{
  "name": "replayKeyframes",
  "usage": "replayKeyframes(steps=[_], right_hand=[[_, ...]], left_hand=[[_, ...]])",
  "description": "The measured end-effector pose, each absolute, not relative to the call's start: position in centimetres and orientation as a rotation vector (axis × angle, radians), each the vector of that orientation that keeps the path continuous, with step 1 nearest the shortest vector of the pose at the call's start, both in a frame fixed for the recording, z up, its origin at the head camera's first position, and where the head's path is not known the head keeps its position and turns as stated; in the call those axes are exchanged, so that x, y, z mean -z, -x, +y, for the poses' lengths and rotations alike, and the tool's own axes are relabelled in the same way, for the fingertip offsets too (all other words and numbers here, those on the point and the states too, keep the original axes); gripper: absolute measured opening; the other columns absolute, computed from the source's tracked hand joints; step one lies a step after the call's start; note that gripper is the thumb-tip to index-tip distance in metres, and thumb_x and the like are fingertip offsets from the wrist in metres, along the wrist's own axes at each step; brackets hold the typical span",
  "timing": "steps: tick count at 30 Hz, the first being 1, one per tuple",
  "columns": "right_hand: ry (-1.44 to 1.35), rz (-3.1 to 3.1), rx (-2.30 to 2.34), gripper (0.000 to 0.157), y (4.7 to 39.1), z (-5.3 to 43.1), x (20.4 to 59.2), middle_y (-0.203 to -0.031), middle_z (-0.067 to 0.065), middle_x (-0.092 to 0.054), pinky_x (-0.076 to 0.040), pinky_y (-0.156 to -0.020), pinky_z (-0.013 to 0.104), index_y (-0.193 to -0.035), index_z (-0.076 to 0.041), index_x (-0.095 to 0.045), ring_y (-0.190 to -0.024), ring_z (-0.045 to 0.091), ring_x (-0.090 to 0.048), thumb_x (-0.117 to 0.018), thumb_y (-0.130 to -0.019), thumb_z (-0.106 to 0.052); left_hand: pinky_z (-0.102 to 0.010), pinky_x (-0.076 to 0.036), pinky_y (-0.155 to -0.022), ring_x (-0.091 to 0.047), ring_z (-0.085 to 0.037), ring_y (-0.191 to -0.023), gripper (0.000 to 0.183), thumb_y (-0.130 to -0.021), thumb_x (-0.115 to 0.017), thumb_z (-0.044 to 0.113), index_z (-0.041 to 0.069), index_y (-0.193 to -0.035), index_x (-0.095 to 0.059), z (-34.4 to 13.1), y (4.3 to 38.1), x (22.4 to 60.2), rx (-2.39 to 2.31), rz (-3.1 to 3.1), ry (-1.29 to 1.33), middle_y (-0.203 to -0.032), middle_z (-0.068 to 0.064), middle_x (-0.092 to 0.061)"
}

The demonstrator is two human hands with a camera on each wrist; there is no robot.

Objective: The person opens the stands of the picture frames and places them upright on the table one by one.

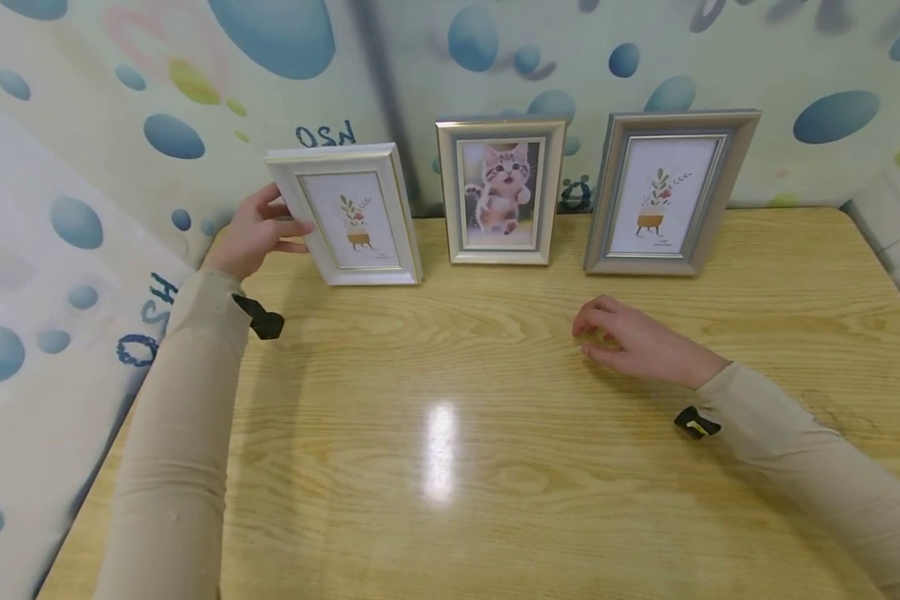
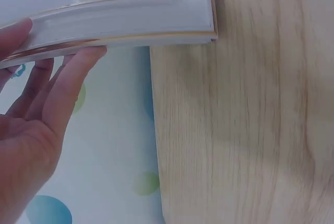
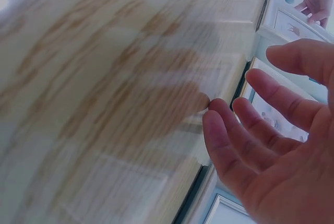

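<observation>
A white picture frame (image 1: pixel 408 225) with a thin gold line and a plant print stands at the left, near the wall. My left hand (image 1: pixel 253 232) holds its left side, the thumb on the front and the fingers at the edge and behind; the left wrist view shows the same hand (image 2: pixel 39 114) there. My right hand (image 1: pixel 630 337) is over the table, loosely bent and holding nothing. Nearest to it are a silver-gold picture frame (image 1: pixel 500 257) with a kitten photo and a grey-brown picture frame (image 1: pixel 641 265) with a plant print, both upright.
The wooden table (image 1: pixel 390 400) runs back to a wall (image 1: pixel 412 50) printed with blue and green ovals. Another patterned wall (image 1: pixel 52 267) borders the table's left edge. Black straps are on both wrists.
</observation>
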State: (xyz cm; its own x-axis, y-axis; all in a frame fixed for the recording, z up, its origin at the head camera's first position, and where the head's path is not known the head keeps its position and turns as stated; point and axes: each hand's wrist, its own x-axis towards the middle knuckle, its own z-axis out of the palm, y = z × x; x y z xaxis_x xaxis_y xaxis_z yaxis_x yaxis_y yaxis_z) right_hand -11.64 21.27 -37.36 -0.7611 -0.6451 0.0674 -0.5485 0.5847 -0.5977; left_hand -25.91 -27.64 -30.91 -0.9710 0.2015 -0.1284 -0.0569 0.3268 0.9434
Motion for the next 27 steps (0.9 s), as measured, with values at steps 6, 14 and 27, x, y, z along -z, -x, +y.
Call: replayKeyframes(steps=[6,14,27], right_hand=[[1.011,2.658,0.935,0.016,11.6,21.3,37.5,-0.106,0.012,-0.055,-0.053,-0.078,0.042,-0.102,0.000,-0.062,-0.093,0.026,-0.058,-0.066,-0.086,0.002],[0.983,2.634,0.930,0.016,11.8,21.4,37.5,-0.107,0.013,-0.055,-0.053,-0.081,0.043,-0.104,0.000,-0.062,-0.096,0.027,-0.057,-0.065,-0.088,0.002],[0.931,2.735,0.858,0.019,11.3,23.5,37.6,-0.109,0.014,-0.057,-0.049,-0.084,0.047,-0.107,0.002,-0.062,-0.099,0.029,-0.057,-0.066,-0.089,-0.003]], left_hand=[[-0.030,-0.057,-0.073,-0.051,-0.025,-0.111,0.067,-0.094,-0.062,0.013,0.029,-0.151,-0.031,-27.6,26.4,31.1,-1.530,2.486,-0.104,-0.135,-0.014,-0.046],[-0.031,-0.056,-0.077,-0.049,-0.025,-0.110,0.068,-0.095,-0.062,0.017,0.032,-0.151,-0.028,-27.2,26.5,31.1,-1.491,2.502,-0.067,-0.131,-0.012,-0.046],[-0.051,-0.048,-0.092,-0.049,-0.043,-0.119,0.072,-0.100,-0.045,0.043,0.011,-0.153,-0.009,-27.6,25.7,31.6,-1.197,2.546,-0.132,-0.148,-0.023,-0.030]])
